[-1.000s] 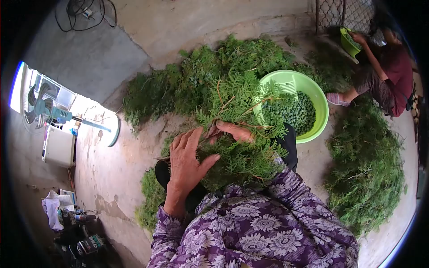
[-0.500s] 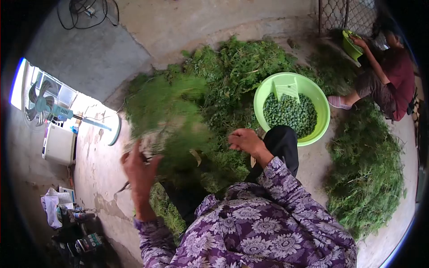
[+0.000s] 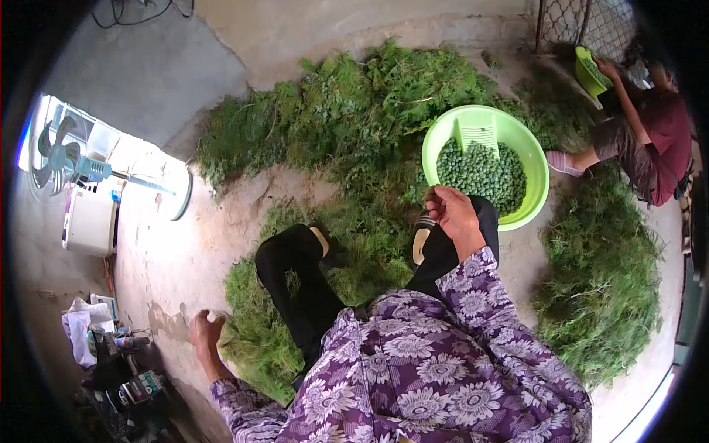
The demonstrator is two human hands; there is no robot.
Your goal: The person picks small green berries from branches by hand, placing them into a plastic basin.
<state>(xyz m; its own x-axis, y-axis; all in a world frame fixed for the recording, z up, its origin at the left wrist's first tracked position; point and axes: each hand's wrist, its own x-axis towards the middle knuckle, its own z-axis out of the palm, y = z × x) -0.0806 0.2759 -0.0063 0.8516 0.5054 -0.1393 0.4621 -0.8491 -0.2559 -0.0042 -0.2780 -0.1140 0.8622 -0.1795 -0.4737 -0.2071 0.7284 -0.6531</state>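
My right hand [image 3: 453,214] is raised at the near rim of a light green basin [image 3: 539,166]. Its fingers are bent together, and anything inside them is hidden. Small round green fruits [image 3: 484,177] fill much of the basin, below a ribbed washboard panel [image 3: 478,134]. Low on the left, my left hand [image 3: 205,336] has curled fingers; whether a stem is in them does not show. Beside it lies a heap of feathery green branches [image 3: 255,340], next to my black-trousered leg.
A long heap of leafy branches [image 3: 354,103] runs along the wall, with another heap [image 3: 602,273] at right. A person [image 3: 657,140] sits at upper right holding a green basin [image 3: 589,74]. A standing fan [image 3: 74,166] and a white box [image 3: 90,221] are at left.
My left hand has swung down and left; the blurred branches before it have left the middle, where floor now shows. My right hand has moved right and up to the basin.
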